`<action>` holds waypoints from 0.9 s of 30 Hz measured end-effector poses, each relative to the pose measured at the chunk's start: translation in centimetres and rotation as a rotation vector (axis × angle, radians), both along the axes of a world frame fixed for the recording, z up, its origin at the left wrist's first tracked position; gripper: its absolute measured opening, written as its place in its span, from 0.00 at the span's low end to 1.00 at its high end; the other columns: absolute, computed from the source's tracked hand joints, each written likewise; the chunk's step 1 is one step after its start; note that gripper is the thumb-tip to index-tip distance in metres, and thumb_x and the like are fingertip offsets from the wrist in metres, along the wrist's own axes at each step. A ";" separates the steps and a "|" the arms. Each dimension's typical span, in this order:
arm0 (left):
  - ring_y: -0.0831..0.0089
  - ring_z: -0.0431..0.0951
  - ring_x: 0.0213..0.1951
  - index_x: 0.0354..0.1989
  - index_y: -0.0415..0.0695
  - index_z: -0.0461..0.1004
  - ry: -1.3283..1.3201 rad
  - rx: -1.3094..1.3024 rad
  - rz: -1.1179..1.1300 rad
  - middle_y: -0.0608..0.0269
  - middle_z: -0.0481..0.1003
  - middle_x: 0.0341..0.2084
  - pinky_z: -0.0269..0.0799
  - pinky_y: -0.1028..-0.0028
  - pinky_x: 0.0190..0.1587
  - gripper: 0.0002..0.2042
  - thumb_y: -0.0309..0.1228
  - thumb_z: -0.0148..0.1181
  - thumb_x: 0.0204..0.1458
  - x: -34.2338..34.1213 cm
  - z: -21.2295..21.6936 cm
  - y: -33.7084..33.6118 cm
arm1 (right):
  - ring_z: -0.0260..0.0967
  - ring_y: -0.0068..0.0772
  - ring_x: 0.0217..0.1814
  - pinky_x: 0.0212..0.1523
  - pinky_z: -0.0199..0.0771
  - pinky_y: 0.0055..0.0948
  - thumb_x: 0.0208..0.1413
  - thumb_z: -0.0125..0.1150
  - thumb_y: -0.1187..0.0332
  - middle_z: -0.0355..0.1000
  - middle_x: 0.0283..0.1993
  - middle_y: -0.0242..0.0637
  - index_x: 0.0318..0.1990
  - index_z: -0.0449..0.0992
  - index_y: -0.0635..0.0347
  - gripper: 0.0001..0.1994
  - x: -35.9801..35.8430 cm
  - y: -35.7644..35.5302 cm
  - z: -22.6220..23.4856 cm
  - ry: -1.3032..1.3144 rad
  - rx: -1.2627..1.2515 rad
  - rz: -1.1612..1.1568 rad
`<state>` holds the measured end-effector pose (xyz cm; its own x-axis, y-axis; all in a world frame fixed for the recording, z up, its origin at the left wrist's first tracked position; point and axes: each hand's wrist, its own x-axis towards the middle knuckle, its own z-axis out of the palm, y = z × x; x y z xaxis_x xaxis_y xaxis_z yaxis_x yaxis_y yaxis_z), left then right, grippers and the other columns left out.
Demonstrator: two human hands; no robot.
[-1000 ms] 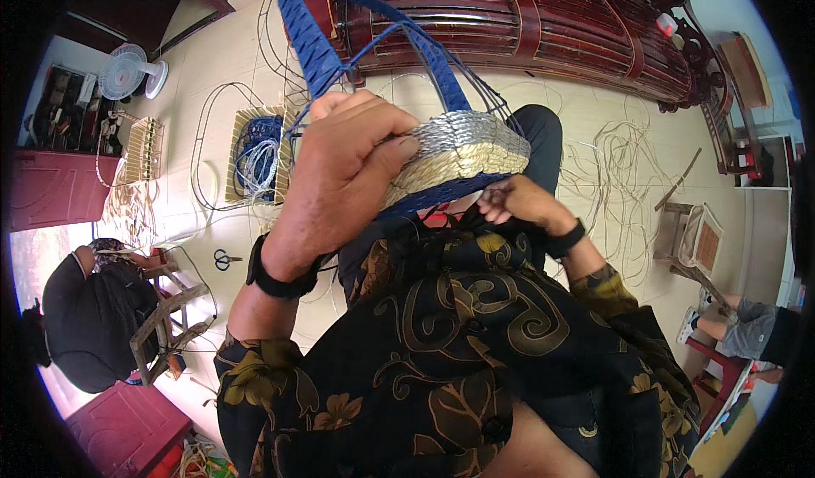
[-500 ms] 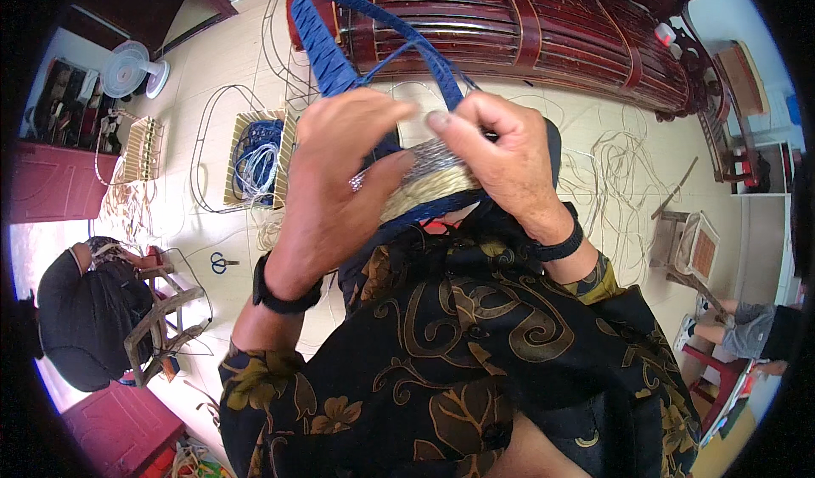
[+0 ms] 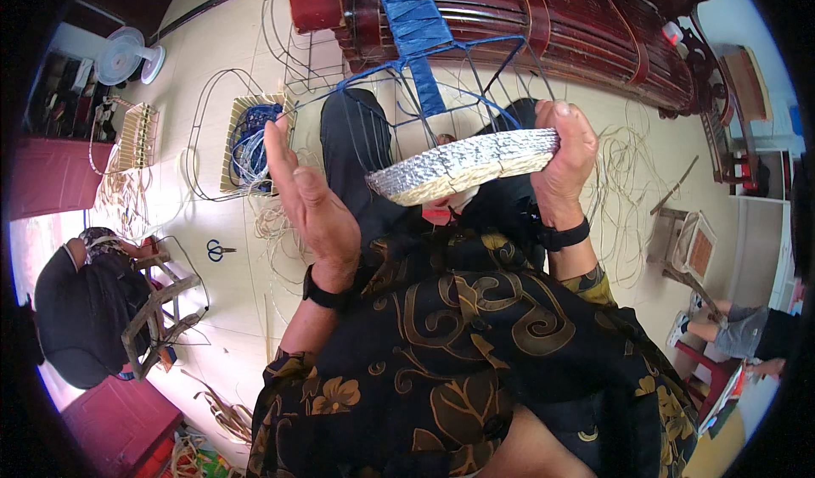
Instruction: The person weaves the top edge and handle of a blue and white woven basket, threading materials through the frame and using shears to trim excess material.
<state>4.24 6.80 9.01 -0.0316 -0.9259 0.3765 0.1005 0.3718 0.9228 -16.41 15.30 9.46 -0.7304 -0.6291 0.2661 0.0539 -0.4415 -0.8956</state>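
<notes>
A partly woven basket [image 3: 467,168] is held up above my lap, its silver and cream woven band toward me. Bare dark frame wires spread from the band to a blue-wrapped rim, and a wide blue-wrapped handle [image 3: 414,24] rises away from me. My right hand [image 3: 567,160] grips the right end of the band, the thumb at its upper edge; some of its fingers are hidden. Left of the basket, my left hand [image 3: 316,210] is apart from it with fingers stretched out and holds nothing.
A dark red slatted wooden bench [image 3: 501,19] stands ahead. On the floor are a box of blue and white cord [image 3: 231,168], scissors [image 3: 221,250] and loose pale strands [image 3: 626,181]. A small stool [image 3: 679,244] is right; a seated person [image 3: 76,317] is left.
The basket has turned, so its handle stands farther right and its wires and woven band show. My left hand has let go and opened, moving down; my right hand has shifted right with the basket.
</notes>
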 end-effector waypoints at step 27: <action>0.67 0.68 0.45 0.39 0.33 0.69 0.140 0.231 -0.515 0.50 0.70 0.41 0.60 0.70 0.51 0.13 0.29 0.50 0.48 -0.9 -0.8 -1.4 | 0.55 0.17 0.23 0.26 0.57 0.18 0.54 0.50 0.66 0.60 0.21 0.30 0.21 0.63 0.60 0.12 2.3 -0.4 -1.7 -0.237 0.053 -0.103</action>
<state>3.37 5.36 8.22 -0.4641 -0.8631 0.1991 0.3418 0.0329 0.9392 -14.15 14.91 7.80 -0.8291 -0.5570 0.0482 0.2226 -0.4080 -0.8854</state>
